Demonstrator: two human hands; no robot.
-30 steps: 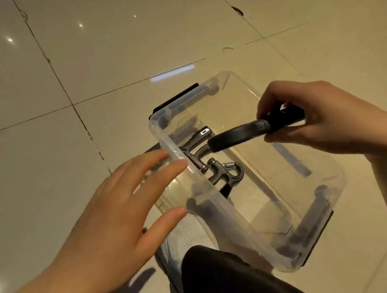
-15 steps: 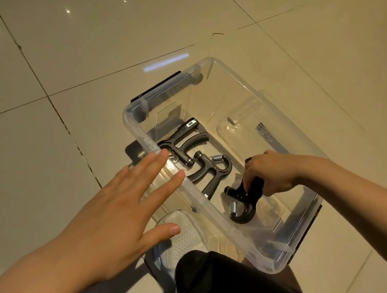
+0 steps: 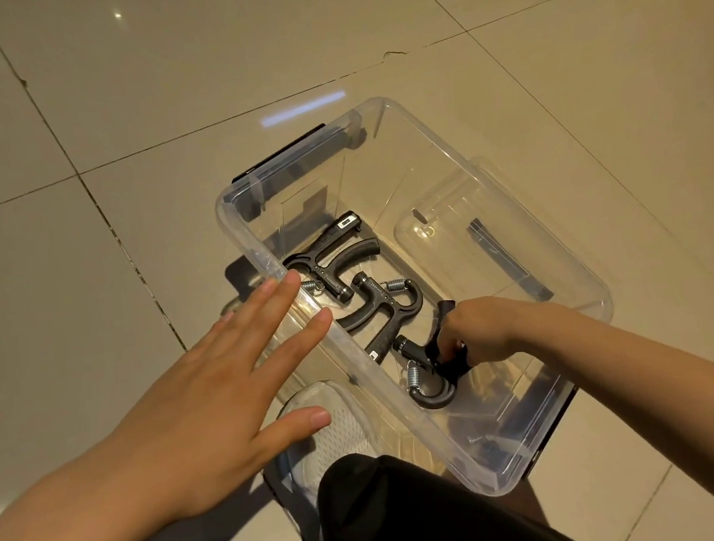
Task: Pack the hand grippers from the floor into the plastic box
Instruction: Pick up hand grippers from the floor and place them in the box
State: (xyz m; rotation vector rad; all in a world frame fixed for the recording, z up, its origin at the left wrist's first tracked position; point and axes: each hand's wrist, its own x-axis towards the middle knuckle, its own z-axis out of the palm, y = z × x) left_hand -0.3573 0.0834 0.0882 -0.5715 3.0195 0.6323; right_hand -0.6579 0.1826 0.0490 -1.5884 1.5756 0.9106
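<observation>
Black gripper (image 3: 428, 374) going down at the box's (image 3: 593, 284) six o'clock, right hand (image 3: 477, 336) clamped on it; next, release.

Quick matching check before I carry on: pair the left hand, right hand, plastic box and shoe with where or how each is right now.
Things:
1. left hand
2. right hand
3. plastic box
4. white shoe

States:
A. gripping a hand gripper inside the box
B. fingers spread at the box's near wall
C. under the box's near wall
D. on the tiled floor, lid off

Pairs: 1-B, 2-A, 3-D, 4-C
</observation>
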